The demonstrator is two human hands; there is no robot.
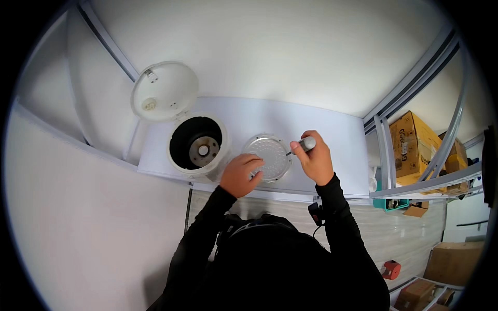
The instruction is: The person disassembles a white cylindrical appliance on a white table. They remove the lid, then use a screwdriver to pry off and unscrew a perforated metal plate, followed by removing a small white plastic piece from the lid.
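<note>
A round, dimpled metal inner lid (275,159) lies flat on the white table, with small fasteners around its rim. My left hand (240,175) grips its left edge, fingertips over the metal and thumb toward the near side. In my right hand (319,163) is a screwdriver (308,143) with a thick grey handle. Its thin shaft points left, with the tip at the right rim of the inner lid; whether it touches a screw is too small to tell. Just left of my left hand stands a white rice cooker (224,136), its hinged lid (174,93) raised and its dark inside exposing a round heating plate (203,150).
The white table (342,150) backs onto a pale wall, and metal frame posts (385,150) rise at its right end. Beyond them are a cardboard box (407,145) and a teal bin (386,203). A red object (391,269) sits on the floor at lower right.
</note>
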